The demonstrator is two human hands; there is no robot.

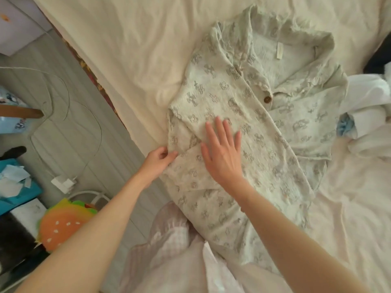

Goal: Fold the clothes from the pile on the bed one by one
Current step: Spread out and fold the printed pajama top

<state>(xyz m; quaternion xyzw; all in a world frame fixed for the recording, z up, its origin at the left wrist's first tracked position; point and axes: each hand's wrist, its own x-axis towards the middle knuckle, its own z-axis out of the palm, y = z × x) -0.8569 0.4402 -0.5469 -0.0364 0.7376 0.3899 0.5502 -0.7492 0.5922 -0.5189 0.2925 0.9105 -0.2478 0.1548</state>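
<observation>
two bare hands worked on one printed pajama shirt [243, 132] that lay spread on the cream sheet of the bed [127, 49], its collar toward the far edge and its hem at the near edge. off the bed's left edge, on the floor, were a white charger [63, 182] with its cable and an orange burger-shaped cushion [63, 225]. at the shirt's left side the left hand [157, 160] pinched the edge of the folded-in sleeve between thumb and curled fingers. just right of it the right hand [222, 153] lay flat on the cloth, fingers straight and spread, pressing the fold down and gripping nothing. a brown button [267, 99] showed below the open collar. near the bed's right edge, beside the shirt, sat a heap of white clothes [368, 115] with a bit of blue fabric in it.
</observation>
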